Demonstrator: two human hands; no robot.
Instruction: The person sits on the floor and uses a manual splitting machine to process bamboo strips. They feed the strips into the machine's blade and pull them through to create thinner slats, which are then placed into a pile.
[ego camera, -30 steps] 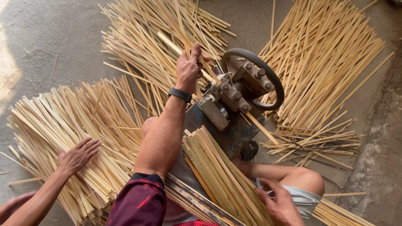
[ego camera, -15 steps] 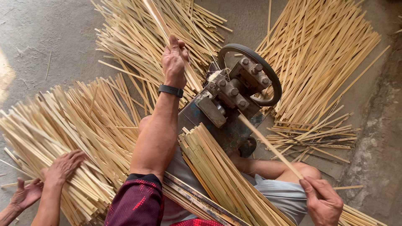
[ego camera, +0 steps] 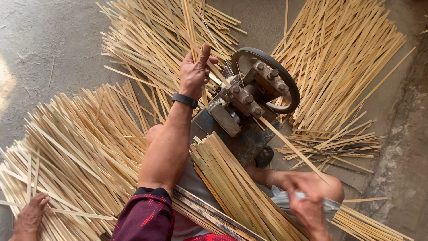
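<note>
head view: pale, thin bamboo strip [ego camera: 189, 27]

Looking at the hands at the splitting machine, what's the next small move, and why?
Probably the left hand draws its strip clear onto the far pile, since the strip already sticks out past the machine while the right hand steadies another.

Heaps of bamboo strips [ego camera: 343, 58] across grey concrete floor [ego camera: 49, 49]; another person's hand [ego camera: 30, 216].
</note>
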